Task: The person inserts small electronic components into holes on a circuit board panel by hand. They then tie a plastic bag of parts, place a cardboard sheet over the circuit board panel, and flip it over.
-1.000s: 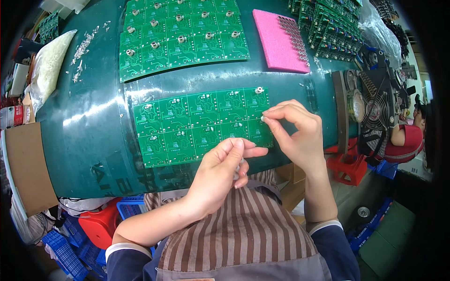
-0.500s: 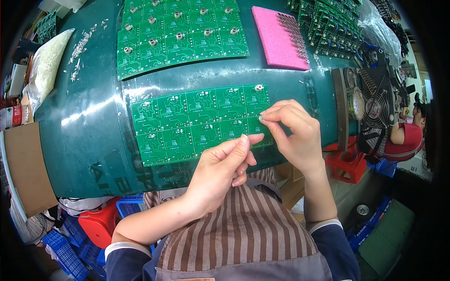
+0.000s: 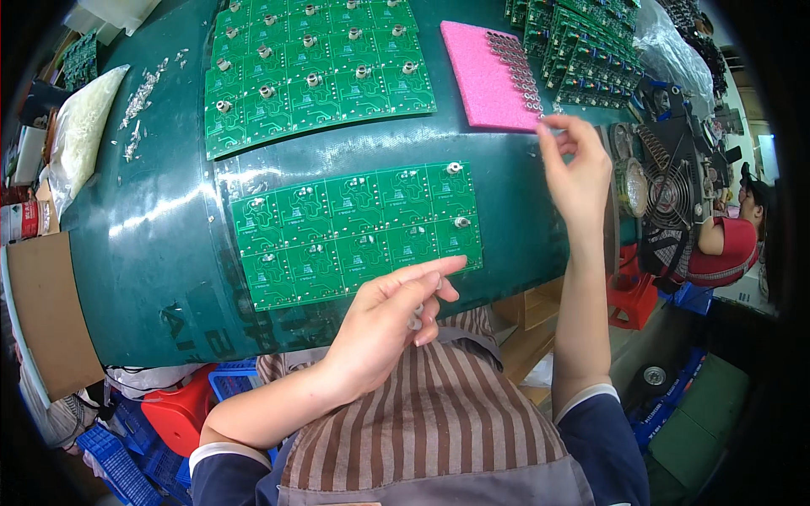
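Note:
A green circuit board panel (image 3: 325, 243) lies in front of me, with a short metal cylinder (image 3: 454, 168) at its far right corner and a second metal cylinder (image 3: 461, 223) on the nearer right section. Over the panel's near edge, my left hand (image 3: 392, 308) is half curled round small pale pieces (image 3: 415, 317); its index finger points right. My right hand (image 3: 576, 164) reaches to the near right corner of a pink foam block (image 3: 477, 80). Thumb and finger are closed together there, beside a row of metal cylinders (image 3: 516, 67); whatever lies between the fingertips is hidden.
Beyond the panel lies a larger green board (image 3: 329, 88) bearing several metal cylinders. Stacked populated boards (image 3: 591, 51) stand at the far right, near a black fan (image 3: 672, 196). Loose pale pieces (image 3: 139, 101) and a bag of white bits (image 3: 91, 122) are at the left. Another person (image 3: 730, 244) sits at the right.
My right hand has moved from the panel up and right to the foam block. A metal cylinder now stands on the panel's nearer right section. My left hand has shifted slightly down.

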### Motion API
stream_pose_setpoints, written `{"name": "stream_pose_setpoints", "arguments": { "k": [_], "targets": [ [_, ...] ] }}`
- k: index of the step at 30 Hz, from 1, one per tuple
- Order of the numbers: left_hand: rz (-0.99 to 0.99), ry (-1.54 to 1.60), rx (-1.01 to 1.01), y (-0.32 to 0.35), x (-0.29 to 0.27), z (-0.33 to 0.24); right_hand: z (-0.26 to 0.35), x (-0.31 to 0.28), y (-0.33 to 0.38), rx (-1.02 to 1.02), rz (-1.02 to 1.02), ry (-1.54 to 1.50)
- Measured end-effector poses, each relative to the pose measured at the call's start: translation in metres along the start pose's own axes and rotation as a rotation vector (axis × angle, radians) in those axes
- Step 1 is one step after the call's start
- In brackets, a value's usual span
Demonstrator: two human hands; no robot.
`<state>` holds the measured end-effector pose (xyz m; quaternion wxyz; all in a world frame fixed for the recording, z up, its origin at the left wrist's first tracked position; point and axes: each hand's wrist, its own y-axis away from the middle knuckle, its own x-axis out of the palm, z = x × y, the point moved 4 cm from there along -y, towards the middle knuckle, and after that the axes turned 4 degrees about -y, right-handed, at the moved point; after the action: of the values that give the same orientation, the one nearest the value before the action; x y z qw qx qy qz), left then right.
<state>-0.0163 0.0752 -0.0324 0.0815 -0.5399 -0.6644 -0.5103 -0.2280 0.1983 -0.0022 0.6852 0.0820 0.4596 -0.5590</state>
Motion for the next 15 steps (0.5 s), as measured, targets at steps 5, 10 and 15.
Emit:
{"name": "stream_pose_setpoints", "arguments": {
  "k": [5, 10, 15],
  "targets": [
    [0.034, -0.085, 0.049, -0.001, 0.002, 0.000, -0.020, 0.013, -0.010, 0.085, -0.016, 0.113],
    [0.037, -0.084, 0.054, -0.001, 0.000, 0.000, -0.013, 0.014, -0.005, 0.091, -0.130, 0.100],
    [0.026, -0.068, 0.093, -0.002, -0.002, -0.002, 0.024, 0.001, 0.015, 0.111, 0.007, -0.310]
  ]
}}
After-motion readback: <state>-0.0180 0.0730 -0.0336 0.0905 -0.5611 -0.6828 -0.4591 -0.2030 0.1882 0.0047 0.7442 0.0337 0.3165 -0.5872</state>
